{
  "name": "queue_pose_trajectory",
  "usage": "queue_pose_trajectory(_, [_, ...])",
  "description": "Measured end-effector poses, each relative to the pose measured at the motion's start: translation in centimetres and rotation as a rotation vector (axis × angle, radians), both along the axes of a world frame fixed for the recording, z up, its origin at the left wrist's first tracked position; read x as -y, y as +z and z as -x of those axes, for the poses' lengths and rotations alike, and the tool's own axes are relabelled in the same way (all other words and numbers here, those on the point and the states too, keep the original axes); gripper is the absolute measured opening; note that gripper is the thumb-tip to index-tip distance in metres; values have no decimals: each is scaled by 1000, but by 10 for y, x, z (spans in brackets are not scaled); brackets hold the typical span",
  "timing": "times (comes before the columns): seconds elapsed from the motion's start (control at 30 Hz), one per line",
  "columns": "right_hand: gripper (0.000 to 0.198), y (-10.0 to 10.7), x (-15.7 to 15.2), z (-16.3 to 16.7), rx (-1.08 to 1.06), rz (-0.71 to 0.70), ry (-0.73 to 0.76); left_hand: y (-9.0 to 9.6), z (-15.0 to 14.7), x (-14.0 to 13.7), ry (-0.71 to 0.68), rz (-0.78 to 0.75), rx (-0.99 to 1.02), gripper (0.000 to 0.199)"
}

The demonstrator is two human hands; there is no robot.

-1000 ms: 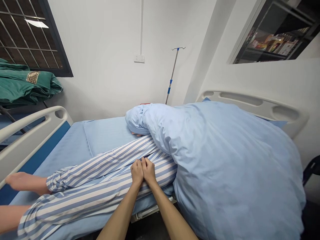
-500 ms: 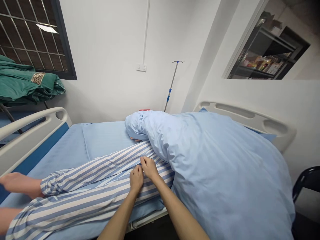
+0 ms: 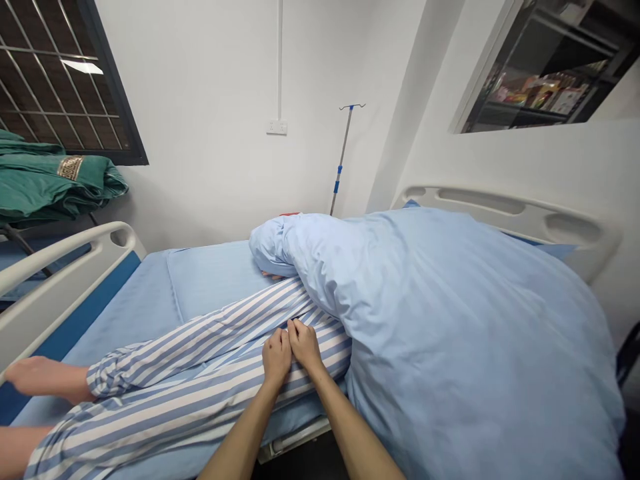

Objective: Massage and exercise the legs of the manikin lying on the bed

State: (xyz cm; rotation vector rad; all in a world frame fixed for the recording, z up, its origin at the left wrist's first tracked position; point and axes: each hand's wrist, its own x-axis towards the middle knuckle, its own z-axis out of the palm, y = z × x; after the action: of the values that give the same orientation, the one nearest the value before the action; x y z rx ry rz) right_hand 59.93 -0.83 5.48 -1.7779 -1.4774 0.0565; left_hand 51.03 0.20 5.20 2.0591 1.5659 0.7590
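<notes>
Striped blue-and-white trousers (image 3: pixel 165 400) cover the legs of a figure lying on the bed, with a bare foot (image 3: pixel 47 379) showing at the left. My left hand (image 3: pixel 277 357) rests on the nearer thigh, fingers curled down on the trouser cloth. Close against it, my right hand (image 3: pixel 304 345) is closed in the same way on the trousers. The fingertips of both hands are hidden beneath them. A light blue quilt (image 3: pixel 425 320) lies bunched over the upper body, its edge just right of my right hand.
The bed has a footboard (image 3: pixel 107 243) at left and a headboard (image 3: pixel 520 203) at right. Behind it stands an IV pole (image 3: pixel 345 147) near the wall. Green cloth (image 3: pixel 50 180) hangs under the barred window (image 3: pixel 55 87). A wall socket (image 3: pixel 277 127) sits above the bed.
My right hand has drawn slightly back toward me and lies more level with the left. Both hands stay on the thigh. The view has shifted slightly.
</notes>
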Motion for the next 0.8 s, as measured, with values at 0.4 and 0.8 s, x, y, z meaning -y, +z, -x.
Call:
queue_pose_trajectory(0.4, [42,1,-2,-9,-334,-161,-13,27,-28,-24,-105,132,313,34])
queue_pose_trajectory(0.8, [41,-7,-1,-9,-359,-127,-63,-5,-36,-10,23,12,172,35])
